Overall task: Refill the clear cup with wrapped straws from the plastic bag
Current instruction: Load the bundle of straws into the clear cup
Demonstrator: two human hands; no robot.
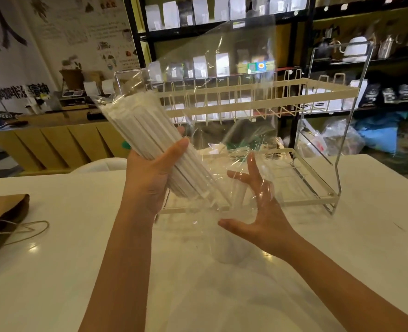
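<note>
My left hand (150,173) grips a thick bundle of white paper-wrapped straws (140,130), tilted with its top toward the upper left and its lower ends pointing down to the right. The bundle sits inside a large clear plastic bag (234,56) that billows up and to the right. My right hand (260,212) is spread open beside the bundle's lower end, with bag film lying over its fingers. A clear cup (229,248) stands on the white table (78,248) just below the straw ends, faint and partly hidden by the film; my right thumb is close to its rim.
A two-tier cream wire rack (318,92) stands on the table right behind the bag. A brown paper bag (1,216) with string handles lies at the left edge. Dark shelves with pouches and kettles fill the background, and a wooden counter stands at the far left.
</note>
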